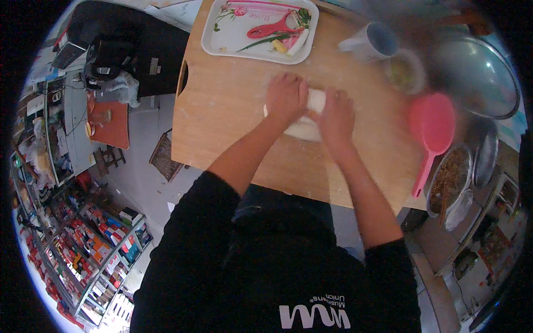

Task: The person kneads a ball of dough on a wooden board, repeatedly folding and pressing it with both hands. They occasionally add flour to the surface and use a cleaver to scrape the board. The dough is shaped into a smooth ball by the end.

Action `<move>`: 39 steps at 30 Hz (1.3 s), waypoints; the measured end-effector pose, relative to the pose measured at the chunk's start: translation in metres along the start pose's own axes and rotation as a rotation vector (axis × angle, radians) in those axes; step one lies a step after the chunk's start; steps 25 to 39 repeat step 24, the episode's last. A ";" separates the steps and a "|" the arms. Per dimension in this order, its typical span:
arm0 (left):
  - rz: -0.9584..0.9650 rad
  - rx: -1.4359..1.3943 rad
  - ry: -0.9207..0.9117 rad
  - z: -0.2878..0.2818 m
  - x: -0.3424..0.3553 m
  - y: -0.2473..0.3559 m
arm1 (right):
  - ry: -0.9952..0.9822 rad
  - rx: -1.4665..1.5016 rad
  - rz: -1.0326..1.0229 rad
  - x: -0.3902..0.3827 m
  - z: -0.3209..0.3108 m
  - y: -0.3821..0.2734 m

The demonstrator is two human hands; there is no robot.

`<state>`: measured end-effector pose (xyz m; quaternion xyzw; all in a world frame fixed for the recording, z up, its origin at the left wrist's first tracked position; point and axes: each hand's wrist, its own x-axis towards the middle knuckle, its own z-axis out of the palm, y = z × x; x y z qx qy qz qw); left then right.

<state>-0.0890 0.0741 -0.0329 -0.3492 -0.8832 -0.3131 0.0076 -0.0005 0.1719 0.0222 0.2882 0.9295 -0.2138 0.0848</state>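
A slab of white dough (302,131) lies on the light wooden board (222,133) in front of me, its far part raised into a thick fold. My left hand (286,99) presses on the dough's left side with fingers curled over it. On the right side, my right hand (337,117) grips the dough, fingers bent round its far edge. Both hands hide much of the dough, and a pale edge of it shows beside the left wrist.
Beyond the hands sits a white tray (222,47) holding a red peeler (269,29) and cut vegetables. To the right stand a white mug (373,42), a bowl (404,72), a pink scoop (433,125), a large round lid (477,77) and a metal bowl of brown food (448,175).
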 end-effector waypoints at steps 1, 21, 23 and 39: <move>-0.041 0.058 0.013 0.003 0.012 0.002 | -0.037 0.009 0.010 0.018 -0.003 0.006; -0.098 -0.007 -0.182 0.000 -0.019 0.037 | 0.135 0.332 -0.078 -0.074 0.011 0.041; -0.176 0.047 -0.184 0.016 0.012 0.039 | 0.017 0.377 0.021 -0.036 -0.004 0.049; -0.231 0.033 -0.264 0.018 0.035 0.046 | -0.102 0.383 0.204 -0.019 -0.021 0.046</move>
